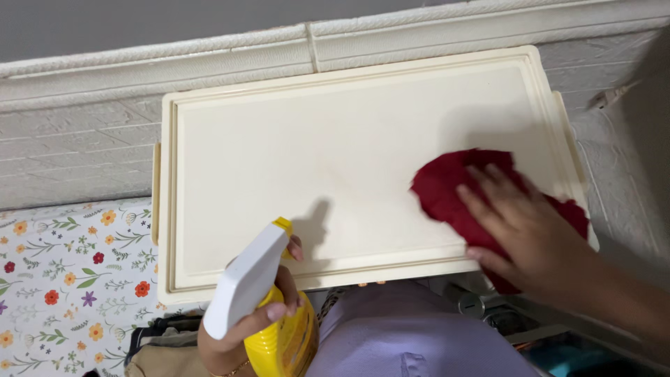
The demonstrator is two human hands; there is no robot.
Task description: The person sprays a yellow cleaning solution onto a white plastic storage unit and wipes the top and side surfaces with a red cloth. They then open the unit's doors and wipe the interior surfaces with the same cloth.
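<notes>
View from the head camera, looking down. A cream plastic tray [328,139] with a raised rim lies flat against a white brick-pattern wall [77,146]. The right hand [534,234] rests palm-down on a dark red cloth [453,188], fingers spread and slightly blurred; the cloth lies crumpled on the right part of the tray's surface, reaching to the tray's right rim, and is partly covered by the hand. The left hand [241,324] is wrapped around the neck of a yellow spray bottle [283,342] with a white trigger head [244,279] and a small yellow nozzle tip pointing toward the tray; the fingers are curled closed about the bottle, one finger lying near the trigger. The bottle is held just below the tray's near edge, and its shadow falls on the tray surface. To the left of the tray lies a white floral-print sheet [66,279]. Below the tray, pale lilac clothing [412,335] fills the lower centre.
</notes>
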